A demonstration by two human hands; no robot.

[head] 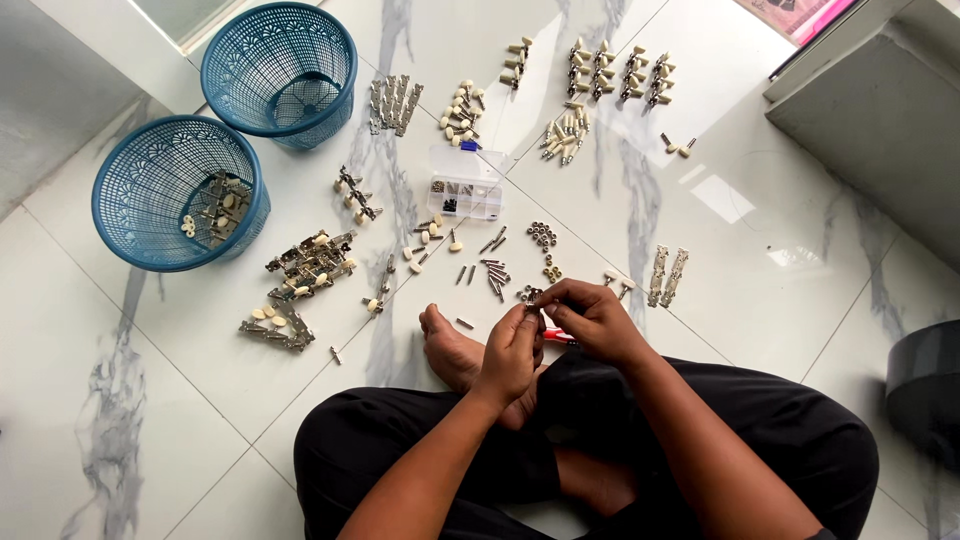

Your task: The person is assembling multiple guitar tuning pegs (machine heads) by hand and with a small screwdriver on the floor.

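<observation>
Head view, centre frame: small metal part (pixel 533 298), pinched between my left hand (pixel 512 352) and right hand (pixel 590 318), fingertips closed on it above the floor (pixel 760 230). Just above: loose screws (pixel 493 275), clear compartment box (pixel 465 192). Upper left: two blue baskets (pixel 180 190).

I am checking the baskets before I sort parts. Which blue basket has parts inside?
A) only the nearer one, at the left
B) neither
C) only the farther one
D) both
A: the nearer basket holds metal and cream parts, while the farther basket shows only its bare bottom.
</observation>
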